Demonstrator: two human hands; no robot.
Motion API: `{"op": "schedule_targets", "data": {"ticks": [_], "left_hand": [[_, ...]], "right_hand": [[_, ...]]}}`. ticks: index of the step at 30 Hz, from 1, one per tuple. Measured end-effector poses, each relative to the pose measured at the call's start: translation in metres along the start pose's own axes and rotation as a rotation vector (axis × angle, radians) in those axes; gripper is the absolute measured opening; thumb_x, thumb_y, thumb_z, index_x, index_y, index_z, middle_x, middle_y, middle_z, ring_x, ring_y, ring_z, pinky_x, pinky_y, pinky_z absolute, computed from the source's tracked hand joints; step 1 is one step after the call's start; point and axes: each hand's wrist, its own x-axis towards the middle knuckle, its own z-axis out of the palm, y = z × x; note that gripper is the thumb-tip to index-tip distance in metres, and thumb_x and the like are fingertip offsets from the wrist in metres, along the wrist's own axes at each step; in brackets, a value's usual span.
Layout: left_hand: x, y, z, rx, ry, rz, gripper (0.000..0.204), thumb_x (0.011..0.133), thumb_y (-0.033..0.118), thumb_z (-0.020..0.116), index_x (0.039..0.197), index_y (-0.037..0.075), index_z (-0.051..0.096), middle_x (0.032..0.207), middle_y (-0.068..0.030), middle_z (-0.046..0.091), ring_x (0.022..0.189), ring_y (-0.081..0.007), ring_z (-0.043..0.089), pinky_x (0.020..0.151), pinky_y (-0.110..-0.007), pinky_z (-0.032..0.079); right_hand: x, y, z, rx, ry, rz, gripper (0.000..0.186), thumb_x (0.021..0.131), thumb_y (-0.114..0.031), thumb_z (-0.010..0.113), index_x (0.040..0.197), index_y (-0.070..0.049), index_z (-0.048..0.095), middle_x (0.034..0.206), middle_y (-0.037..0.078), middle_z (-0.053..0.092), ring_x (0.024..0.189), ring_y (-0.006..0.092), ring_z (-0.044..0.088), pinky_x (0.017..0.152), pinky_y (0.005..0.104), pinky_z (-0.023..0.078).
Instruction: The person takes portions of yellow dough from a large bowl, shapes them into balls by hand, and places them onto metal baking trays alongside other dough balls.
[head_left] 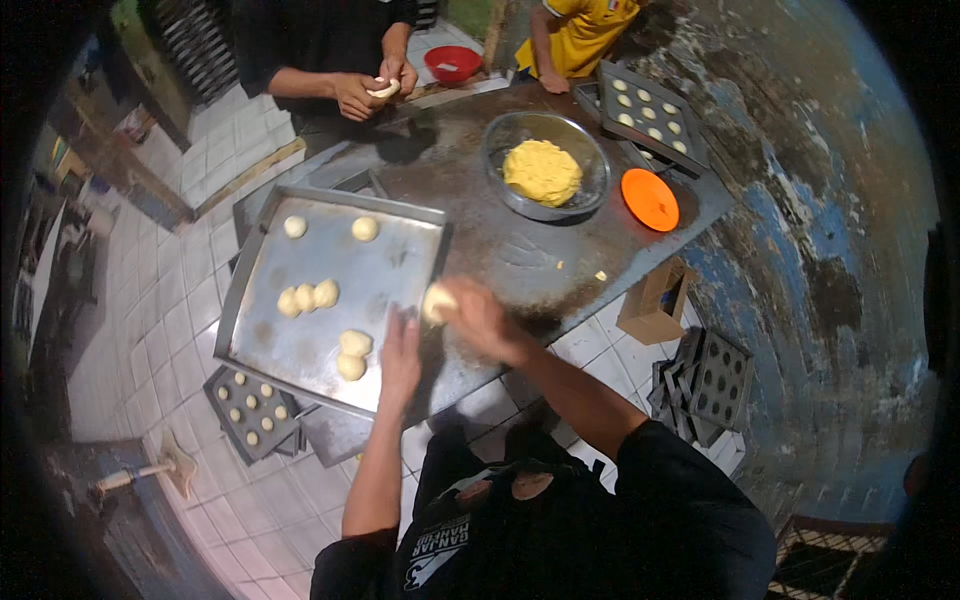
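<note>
A piece of pale dough point(437, 303) is in the fingers of my right hand point(480, 318), over the table just right of the large metal tray point(388, 275). My left hand point(401, 352) is at the tray's right edge, fingers stretched out, with nothing seen in it. On the tray lie two single dough balls at the far side, a row of three touching balls point(307, 298) in the middle and a touching pair point(352, 355) near my left hand. How my right fingertips press the dough is partly hidden by motion blur.
Across the dark table point(440, 175), a steel bowl point(497, 178) holds yellow dough beside an orange plate point(650, 199). Trays of dough balls point(690, 140) stand at the far right. Another person's hands point(372, 92) work a dough strip. A cardboard box point(655, 302) stands below the table's right edge.
</note>
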Motion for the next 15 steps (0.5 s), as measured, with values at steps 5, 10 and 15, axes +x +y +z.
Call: {"op": "schedule_targets", "data": {"ticks": [5, 10, 15], "left_hand": [[0.0, 0.047, 0.117, -0.634, 0.097, -0.238, 0.037, 0.11, 0.031, 0.043, 0.11, -0.001, 0.061, 0.098, -0.0075, 0.062, 0.089, -0.0159, 0.059, 0.077, -0.032, 0.048], [-0.01, 0.045, 0.212, -0.221, 0.2, 0.037, 0.04, 0.109, 0.035, 0.045, 0.091, 0.003, 0.061, 0.086, -0.0051, 0.057, 0.08, -0.013, 0.05, 0.07, -0.034, 0.042], [-0.023, 0.088, 0.279, -0.352, 0.138, -0.113, 0.043, 0.108, 0.039, 0.048, 0.087, 0.004, 0.059, 0.084, -0.0035, 0.058, 0.08, -0.0106, 0.052, 0.065, -0.034, 0.042]], "right_hand": [[-0.051, 0.003, -0.065, 0.278, 0.186, -0.05, 0.037, 0.088, -0.019, 0.071, 0.12, 0.0, 0.065, 0.112, 0.02, 0.062, 0.106, 0.0405, 0.061, 0.09, 0.0431, 0.05], [-0.1, 0.063, -0.115, 0.443, 0.085, 0.329, 0.031, 0.092, -0.022, 0.071, 0.116, -0.002, 0.07, 0.097, 0.015, 0.074, 0.088, 0.026, 0.072, 0.079, 0.0367, 0.054], [-0.128, 0.12, -0.151, 0.896, 0.169, 0.311, 0.034, 0.094, -0.017, 0.071, 0.123, 0.0, 0.066, 0.104, 0.008, 0.074, 0.09, 0.0133, 0.068, 0.082, 0.0292, 0.053]]}}
